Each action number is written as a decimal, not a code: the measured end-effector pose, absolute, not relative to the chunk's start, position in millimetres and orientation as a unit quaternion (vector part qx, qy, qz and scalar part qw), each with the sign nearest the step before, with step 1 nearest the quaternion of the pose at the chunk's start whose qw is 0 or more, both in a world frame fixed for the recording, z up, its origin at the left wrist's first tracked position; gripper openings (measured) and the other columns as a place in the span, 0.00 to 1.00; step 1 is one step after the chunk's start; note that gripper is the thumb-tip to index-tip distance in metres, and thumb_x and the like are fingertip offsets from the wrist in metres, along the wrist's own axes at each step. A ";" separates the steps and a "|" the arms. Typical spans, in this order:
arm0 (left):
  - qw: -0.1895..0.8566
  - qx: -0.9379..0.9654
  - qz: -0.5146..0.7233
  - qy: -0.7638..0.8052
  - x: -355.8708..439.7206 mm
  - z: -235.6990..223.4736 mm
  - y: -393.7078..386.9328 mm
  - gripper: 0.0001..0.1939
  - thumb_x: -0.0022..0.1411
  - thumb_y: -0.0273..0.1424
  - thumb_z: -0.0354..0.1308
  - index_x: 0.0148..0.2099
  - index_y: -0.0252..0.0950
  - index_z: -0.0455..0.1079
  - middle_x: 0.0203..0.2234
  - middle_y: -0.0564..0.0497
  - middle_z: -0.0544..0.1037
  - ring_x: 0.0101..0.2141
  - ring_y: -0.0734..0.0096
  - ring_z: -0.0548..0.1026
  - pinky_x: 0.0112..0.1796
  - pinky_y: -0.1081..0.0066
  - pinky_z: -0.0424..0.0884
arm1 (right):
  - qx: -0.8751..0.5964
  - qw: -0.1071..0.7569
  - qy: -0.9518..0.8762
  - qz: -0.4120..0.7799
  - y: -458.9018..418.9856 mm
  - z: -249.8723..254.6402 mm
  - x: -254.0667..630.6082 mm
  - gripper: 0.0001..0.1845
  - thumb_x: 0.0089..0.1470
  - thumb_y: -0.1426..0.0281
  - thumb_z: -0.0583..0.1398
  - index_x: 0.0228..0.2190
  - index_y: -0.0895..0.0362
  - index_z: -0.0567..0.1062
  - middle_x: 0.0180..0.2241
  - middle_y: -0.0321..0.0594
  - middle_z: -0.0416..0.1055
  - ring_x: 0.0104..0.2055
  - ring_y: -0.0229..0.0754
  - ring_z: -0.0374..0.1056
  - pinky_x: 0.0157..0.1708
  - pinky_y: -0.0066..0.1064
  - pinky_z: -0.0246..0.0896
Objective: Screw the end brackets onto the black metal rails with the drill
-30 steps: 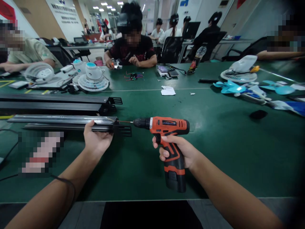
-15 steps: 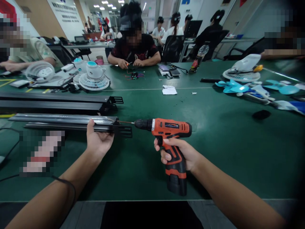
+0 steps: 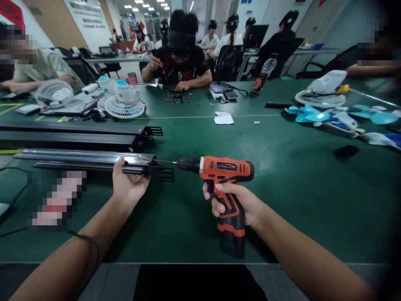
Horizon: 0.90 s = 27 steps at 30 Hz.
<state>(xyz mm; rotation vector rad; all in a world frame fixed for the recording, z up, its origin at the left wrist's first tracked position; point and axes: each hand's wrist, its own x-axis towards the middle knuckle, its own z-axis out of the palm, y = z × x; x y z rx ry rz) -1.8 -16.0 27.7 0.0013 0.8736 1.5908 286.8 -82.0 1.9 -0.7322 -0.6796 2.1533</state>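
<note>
Our L grip (image 3: 131, 184) holds the dark bar (image 3: 84, 156), mid-left of frame; our R grip (image 3: 236, 200) is wrapped round the orange drill (image 3: 227, 168), ctr. Prob. drilling or driving at the bar's end; next move calls for a steady bar & the bit (image 3: 166, 161) in line w/ it.

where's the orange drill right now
The orange drill is just right of centre in the head view, held in the right hand, its bit pointing left toward a black bar.
</note>
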 end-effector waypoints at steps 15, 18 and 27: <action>0.622 -0.029 0.685 0.378 -3.6 32.8 -14.3 0.21 0.69 0.36 0.57 0.60 0.30 0.70 0.49 0.37 0.82 0.46 0.48 0.84 0.45 0.46 0.82 | -0.288 0.374 -0.268 0.840 -81.5 1.2 286.3 0.15 0.51 0.64 0.72 0.37 0.61 0.80 0.33 0.38 0.76 0.21 0.30 0.65 0.28 0.29 0.71; 0.625 -0.026 0.680 0.383 -4.3 33.3 -14.6 0.21 0.69 0.36 0.57 0.60 0.31 0.70 0.50 0.37 0.82 0.46 0.49 0.83 0.47 0.47 0.82 | -0.290 0.372 -0.264 0.841 -81.9 1.6 286.1 0.14 0.51 0.65 0.71 0.37 0.60 0.80 0.33 0.38 0.76 0.21 0.31 0.65 0.28 0.30 0.71; 0.636 -0.020 0.665 0.391 -6.2 28.4 -12.0 0.23 0.72 0.43 0.56 0.61 0.33 0.70 0.49 0.39 0.82 0.45 0.51 0.83 0.44 0.53 0.82 | -0.296 0.370 -0.258 0.842 -81.6 0.4 285.5 0.14 0.51 0.65 0.72 0.37 0.61 0.81 0.33 0.38 0.76 0.21 0.31 0.65 0.28 0.30 0.70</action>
